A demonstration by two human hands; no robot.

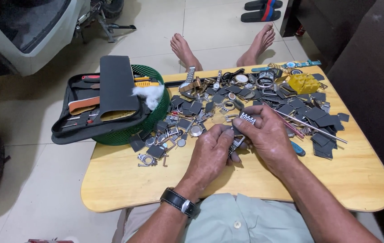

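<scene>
Pinching a metal watch band (241, 130) between them, both hands (241, 144) hover over the wooden table (124, 180).

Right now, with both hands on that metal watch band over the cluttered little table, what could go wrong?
1. The metal watch band is held between the left hand and right hand above loose parts; a freed pin could vanish among the small screws and cases.
2. The long thin rod lies right beside the right hand; a nudge might roll it off the wooden table.

Both hands (241, 144) on a metal watch band (241, 130) — wooden table (124, 180).
</scene>
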